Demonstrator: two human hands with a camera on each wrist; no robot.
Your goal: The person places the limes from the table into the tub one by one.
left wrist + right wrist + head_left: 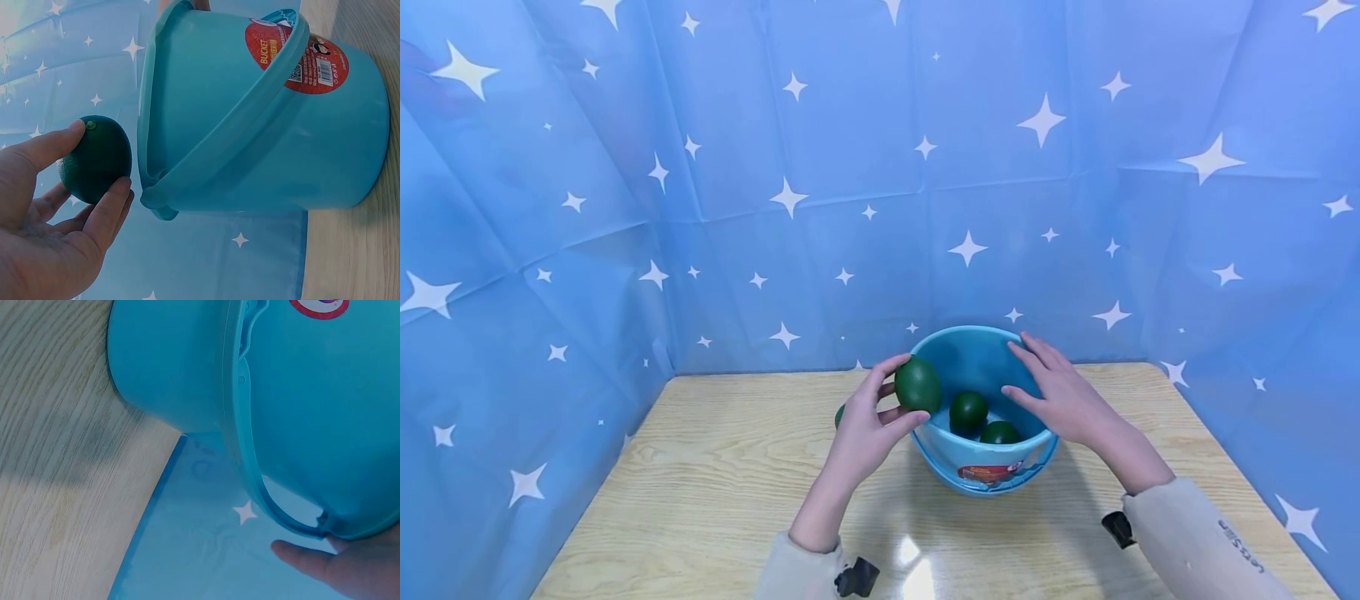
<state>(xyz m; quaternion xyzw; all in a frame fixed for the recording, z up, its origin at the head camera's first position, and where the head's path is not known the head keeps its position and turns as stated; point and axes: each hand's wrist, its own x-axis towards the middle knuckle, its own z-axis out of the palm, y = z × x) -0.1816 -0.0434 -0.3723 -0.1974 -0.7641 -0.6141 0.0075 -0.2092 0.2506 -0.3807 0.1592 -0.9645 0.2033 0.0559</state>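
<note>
A blue plastic bucket (985,458) with a red label stands on the table. The left hand (868,433) pinches a dark green citrus fruit (97,159) between thumb and fingers at the bucket's left rim. Two more green fruits, one farther back (968,412) and one nearer the front wall (1000,432), lie inside the bucket. Part of another green fruit (839,414) peeks out behind the left hand. On the bucket's right side, the right hand (1063,396) holds the rim, its fingers spread over the edge; some fingertips are hidden.
The wooden table (722,483) extends to the left of and in front of the bucket. A blue curtain (850,167) with white stars hangs behind the table and at both sides. The bucket's handle (231,119) is folded down against its outer wall.
</note>
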